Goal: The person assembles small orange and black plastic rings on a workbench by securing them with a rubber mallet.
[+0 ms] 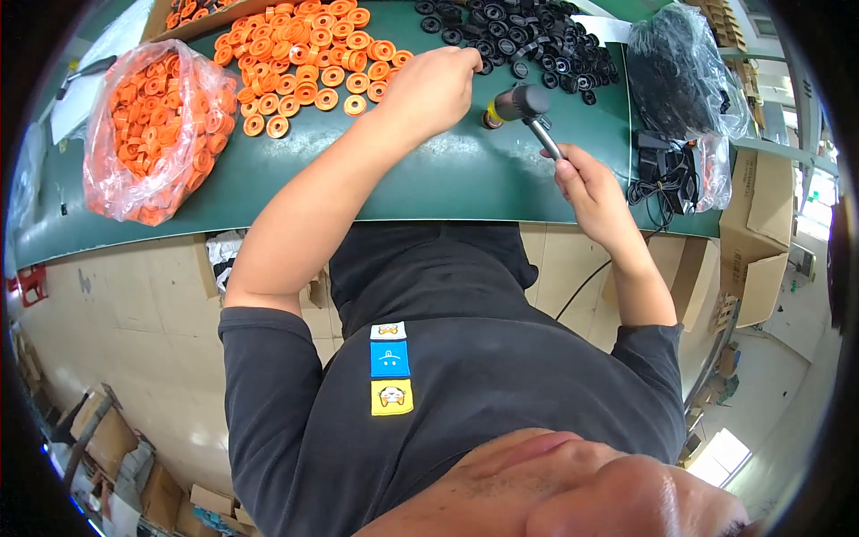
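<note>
At the middle of the green bench (pixel 376 183), the right hand (pixel 586 188) is closed around the metal handle of a small mallet (pixel 523 106), gripping it low so the black head hangs over a little orange and black piece (pixel 491 117) standing on the mat. The head sits just above and beside that piece, touching or nearly so; the view does not settle which. The left hand (pixel 429 89) is curled into a loose fist with its fingertips down at the mat right next to the piece, seemingly steadying it, though what the fingers pinch is hidden under the knuckles.

Just beyond the left hand lies a loose spread of orange rings (pixel 304 54), within easy reach of it. Beyond the mallet, a heap of black rings (pixel 519 40) sits the same way on the right hand's side, so both kinds lie close to the spot being struck. Farther left, a clear plastic bag (pixel 152 125) bulges with more orange rings, and at the far right a second clear bag (pixel 680 76) holds dark parts. A black cable (pixel 658 179) lies coiled near the bench's right edge, and cardboard boxes (pixel 752 242) stand on the floor beyond it.
</note>
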`<action>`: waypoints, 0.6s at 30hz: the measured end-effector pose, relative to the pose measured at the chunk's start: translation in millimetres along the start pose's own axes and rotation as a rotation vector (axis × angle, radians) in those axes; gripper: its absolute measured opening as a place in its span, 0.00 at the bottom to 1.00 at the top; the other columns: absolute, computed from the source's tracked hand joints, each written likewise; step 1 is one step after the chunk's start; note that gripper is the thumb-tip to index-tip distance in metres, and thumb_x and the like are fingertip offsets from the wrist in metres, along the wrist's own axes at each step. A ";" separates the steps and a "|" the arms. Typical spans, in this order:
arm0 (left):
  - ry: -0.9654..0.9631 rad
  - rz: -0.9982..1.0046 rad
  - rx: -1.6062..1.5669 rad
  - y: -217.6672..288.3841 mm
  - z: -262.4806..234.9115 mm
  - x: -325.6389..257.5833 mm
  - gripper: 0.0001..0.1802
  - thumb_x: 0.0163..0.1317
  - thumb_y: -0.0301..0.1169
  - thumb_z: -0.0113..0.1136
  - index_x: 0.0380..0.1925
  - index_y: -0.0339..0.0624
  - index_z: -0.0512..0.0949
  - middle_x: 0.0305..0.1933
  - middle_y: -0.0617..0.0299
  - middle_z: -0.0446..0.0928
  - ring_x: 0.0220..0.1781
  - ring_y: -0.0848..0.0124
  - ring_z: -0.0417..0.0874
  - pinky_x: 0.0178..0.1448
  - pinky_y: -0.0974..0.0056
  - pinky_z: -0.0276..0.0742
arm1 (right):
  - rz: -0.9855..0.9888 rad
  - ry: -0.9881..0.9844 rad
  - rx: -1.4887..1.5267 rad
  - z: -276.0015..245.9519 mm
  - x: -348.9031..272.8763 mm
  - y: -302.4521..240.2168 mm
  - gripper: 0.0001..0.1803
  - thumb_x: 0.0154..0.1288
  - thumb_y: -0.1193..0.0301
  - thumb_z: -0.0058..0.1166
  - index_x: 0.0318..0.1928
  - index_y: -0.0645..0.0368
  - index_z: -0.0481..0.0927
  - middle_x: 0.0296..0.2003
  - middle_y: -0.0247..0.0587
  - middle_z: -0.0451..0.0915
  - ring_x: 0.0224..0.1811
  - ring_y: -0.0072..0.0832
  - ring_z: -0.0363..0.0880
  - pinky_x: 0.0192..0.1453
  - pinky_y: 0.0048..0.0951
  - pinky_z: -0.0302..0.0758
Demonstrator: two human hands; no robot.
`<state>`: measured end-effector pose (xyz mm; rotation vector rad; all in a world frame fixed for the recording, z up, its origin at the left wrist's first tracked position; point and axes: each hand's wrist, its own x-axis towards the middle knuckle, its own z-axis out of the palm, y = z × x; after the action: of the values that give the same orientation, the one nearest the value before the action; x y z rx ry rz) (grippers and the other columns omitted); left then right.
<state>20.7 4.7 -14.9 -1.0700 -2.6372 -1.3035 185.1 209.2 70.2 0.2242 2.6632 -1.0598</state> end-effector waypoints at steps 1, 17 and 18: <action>0.008 0.008 0.005 1.5 0.2 -0.5 0.11 0.67 0.28 0.50 0.44 0.36 0.80 0.44 0.44 0.82 0.49 0.45 0.83 0.54 0.48 0.78 | -0.012 0.034 0.024 -0.1 -4.7 -3.2 0.12 0.78 0.68 0.47 0.50 0.64 0.77 0.24 0.44 0.73 0.27 0.34 0.71 0.36 0.35 0.71; -0.042 0.011 0.032 -0.3 -1.0 -0.7 0.12 0.67 0.27 0.50 0.43 0.36 0.80 0.43 0.45 0.81 0.49 0.47 0.82 0.54 0.49 0.78 | 0.037 0.028 0.142 8.8 -7.0 21.6 0.14 0.79 0.67 0.46 0.53 0.63 0.78 0.24 0.36 0.70 0.28 0.25 0.70 0.36 0.31 0.70; -0.047 0.040 0.025 -3.1 0.7 -1.3 0.11 0.67 0.27 0.50 0.43 0.36 0.80 0.42 0.46 0.80 0.48 0.47 0.82 0.54 0.50 0.78 | 0.032 0.042 0.171 9.5 -5.9 19.4 0.14 0.79 0.68 0.45 0.53 0.63 0.78 0.24 0.34 0.70 0.28 0.24 0.69 0.35 0.29 0.70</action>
<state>20.2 3.2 -17.9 -1.1579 -2.6431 -1.2506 197.1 216.4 52.7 0.3247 2.5964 -1.2870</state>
